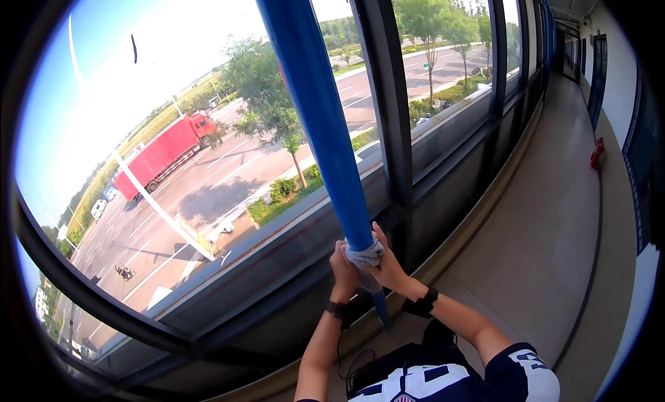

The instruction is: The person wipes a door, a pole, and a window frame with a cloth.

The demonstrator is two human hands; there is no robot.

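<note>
A thick blue pole (315, 118) runs from the top of the view down in front of the windows. Around its lower part is a grey cloth (364, 255). My left hand (342, 270) presses the cloth from the left side, its fingers curled round it. On the right side my right hand (390, 265) grips the cloth too, with one finger pointing up along the pole. Both hands are at the same height. Below them a loose end of the cloth hangs down, and the pole's lower end (381, 309) shows beneath.
Dark window frames (388, 90) and a low sill (291, 225) stand behind the pole. To the right a long corridor floor (526, 215) stretches away, with a red object (597, 154) by the far wall. Outside are a road and a red truck (166, 153).
</note>
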